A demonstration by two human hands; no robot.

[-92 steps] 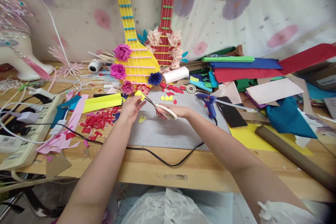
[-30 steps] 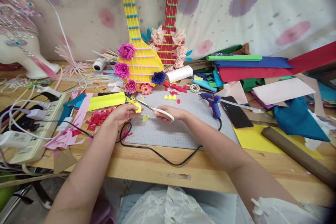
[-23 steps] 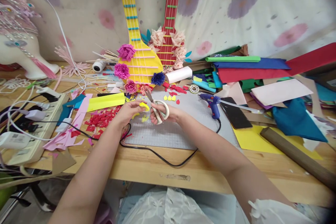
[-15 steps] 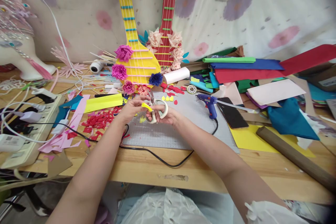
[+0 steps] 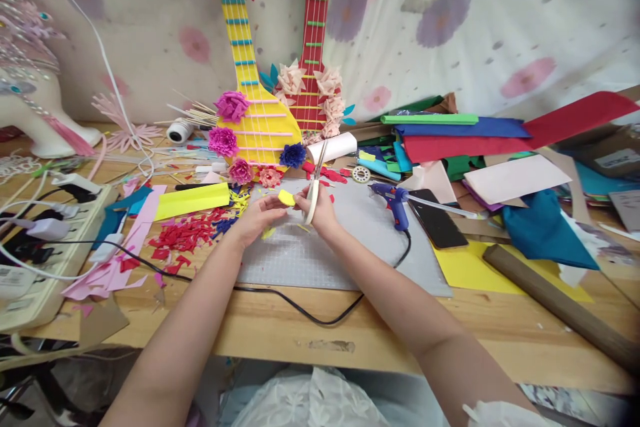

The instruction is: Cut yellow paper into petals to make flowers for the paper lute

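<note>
My left hand (image 5: 257, 219) pinches a small yellow paper piece (image 5: 287, 198) above the grey cutting mat (image 5: 320, 260). My right hand (image 5: 323, 212) grips a pair of scissors (image 5: 312, 202) with cream handles, the blades pointing away from me toward a white roll. The right fingertips are close to the yellow piece; whether they touch it I cannot make out. Yellow offcuts lie on the mat below my hands. Behind them a yellow paper lute (image 5: 265, 121) with paper flowers leans upright, and a red one (image 5: 313, 90) stands beside it.
On the right lie a blue glue gun (image 5: 396, 203), a black phone (image 5: 438, 219), a brown roll (image 5: 550, 293) and coloured paper sheets. Red scraps (image 5: 185, 233), a yellow strip (image 5: 193, 201) and a power strip (image 5: 55, 267) are at left. A black cable (image 5: 300, 307) crosses the front.
The scissors have turned in my right hand, so their blades now point away, clear of the yellow piece. My left hand has drawn slightly lower, and its fingers have straightened.
</note>
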